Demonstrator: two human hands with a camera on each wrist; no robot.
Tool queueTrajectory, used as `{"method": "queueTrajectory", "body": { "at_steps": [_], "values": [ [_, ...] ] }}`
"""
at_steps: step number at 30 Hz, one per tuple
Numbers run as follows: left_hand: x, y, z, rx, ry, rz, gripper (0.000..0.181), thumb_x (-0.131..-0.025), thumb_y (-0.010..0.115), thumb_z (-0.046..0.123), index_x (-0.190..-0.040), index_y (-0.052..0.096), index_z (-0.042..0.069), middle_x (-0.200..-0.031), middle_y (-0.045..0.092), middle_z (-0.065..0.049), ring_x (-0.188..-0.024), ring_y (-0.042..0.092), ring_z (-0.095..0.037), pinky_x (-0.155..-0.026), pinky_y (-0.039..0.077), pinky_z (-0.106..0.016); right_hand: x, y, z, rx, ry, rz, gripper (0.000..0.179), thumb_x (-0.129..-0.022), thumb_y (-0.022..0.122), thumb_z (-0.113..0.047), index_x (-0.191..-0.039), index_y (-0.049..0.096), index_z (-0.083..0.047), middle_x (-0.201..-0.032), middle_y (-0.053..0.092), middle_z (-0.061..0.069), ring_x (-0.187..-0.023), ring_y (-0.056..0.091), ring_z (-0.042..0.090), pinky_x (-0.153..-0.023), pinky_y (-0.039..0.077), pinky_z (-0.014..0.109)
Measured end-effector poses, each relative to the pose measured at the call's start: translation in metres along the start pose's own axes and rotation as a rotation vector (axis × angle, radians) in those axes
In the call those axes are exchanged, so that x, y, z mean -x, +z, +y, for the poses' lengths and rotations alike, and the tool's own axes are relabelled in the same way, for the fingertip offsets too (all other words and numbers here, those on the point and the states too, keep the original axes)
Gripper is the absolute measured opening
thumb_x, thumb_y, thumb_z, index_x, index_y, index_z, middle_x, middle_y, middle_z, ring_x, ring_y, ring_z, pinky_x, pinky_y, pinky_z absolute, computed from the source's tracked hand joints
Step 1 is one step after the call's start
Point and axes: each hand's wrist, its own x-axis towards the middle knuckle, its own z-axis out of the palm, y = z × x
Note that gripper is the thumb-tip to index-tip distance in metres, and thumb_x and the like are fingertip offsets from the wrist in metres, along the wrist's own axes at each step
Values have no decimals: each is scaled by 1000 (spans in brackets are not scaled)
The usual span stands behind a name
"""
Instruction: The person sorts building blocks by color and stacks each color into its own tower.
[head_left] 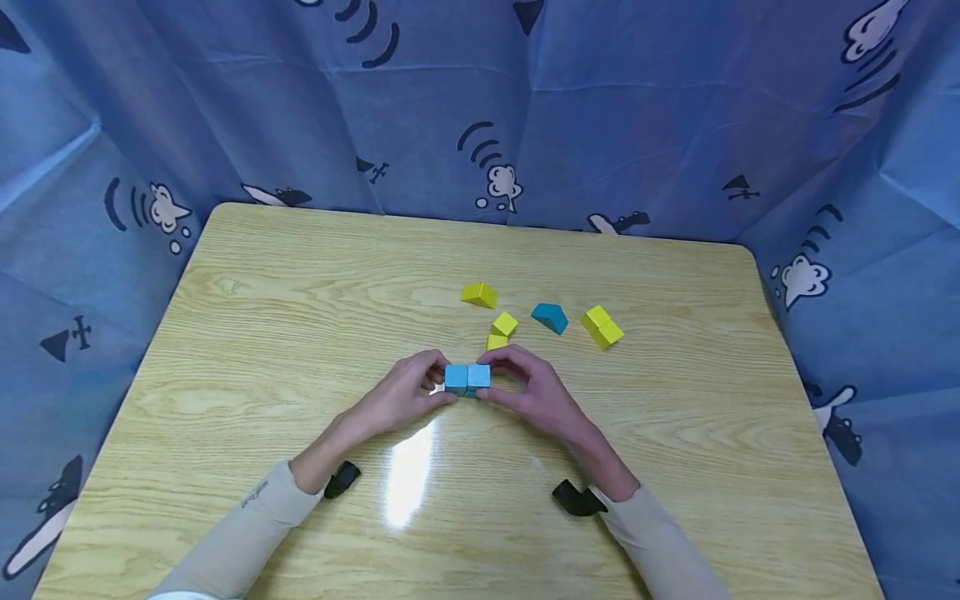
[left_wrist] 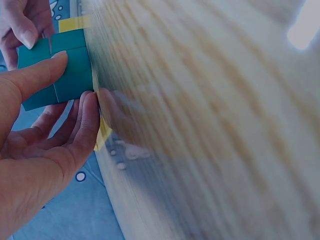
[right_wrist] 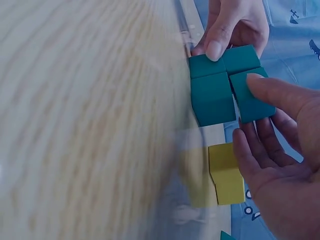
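Blue cubes, teal in the wrist views, form a two-by-two stack near the middle of the table. My left hand (head_left: 399, 393) grips the left side, its thumb on the face of the left cubes (left_wrist: 72, 75) and its fingers behind. On the other side my right hand (head_left: 538, 396) pinches the upper right cube (right_wrist: 245, 107) between thumb and fingers. A thin slanted gap shows between that cube and the lower right cube (right_wrist: 212, 100). The upper left cube (head_left: 456, 377) sits beside it, level with it from above.
Just behind the stack are two small yellow blocks (head_left: 505, 324). Farther back lie a yellow wedge-like block (head_left: 479, 294), a blue one (head_left: 551, 317) and a yellow pair (head_left: 602, 327). A patterned blue curtain (head_left: 420, 125) surrounds the wooden table (head_left: 285, 283).
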Motion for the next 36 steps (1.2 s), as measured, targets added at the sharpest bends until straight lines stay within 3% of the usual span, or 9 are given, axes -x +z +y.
{"method": "queueTrajectory", "body": {
  "at_steps": [12,23,28,36],
  "values": [
    [-1,-1,1,-7,-5,-4,28,-90,80,5,-111,63,0,-106,68,-10,-92,65,-21,-82,58,-36,0,2,1,33,-32,-8,42,-85,81,4,-123,63,-1,-121,64,14,-109,68,31,-101,52,48],
    [-1,-2,2,-15,-2,-13,29,-90,79,6,-113,63,0,-107,68,-9,-93,64,-19,-82,57,-31,0,1,-1,1,-17,-35,43,-85,79,8,-124,62,0,-122,62,13,-113,67,30,-101,53,38],
    [-1,-2,1,-16,3,-14,29,-90,80,6,-113,63,1,-106,68,-9,-93,65,-20,-82,57,-32,1,-4,-1,90,-38,-41,48,-84,85,-2,-127,63,-3,-124,63,10,-113,65,26,-102,52,43],
    [-2,-1,0,-13,-9,-11,30,-90,80,8,-113,63,1,-105,67,-7,-94,65,-20,-82,57,-33,1,-27,-5,191,-81,-8,46,-87,84,-12,-128,64,-5,-126,65,13,-117,62,31,-104,49,50]
  ]
}}
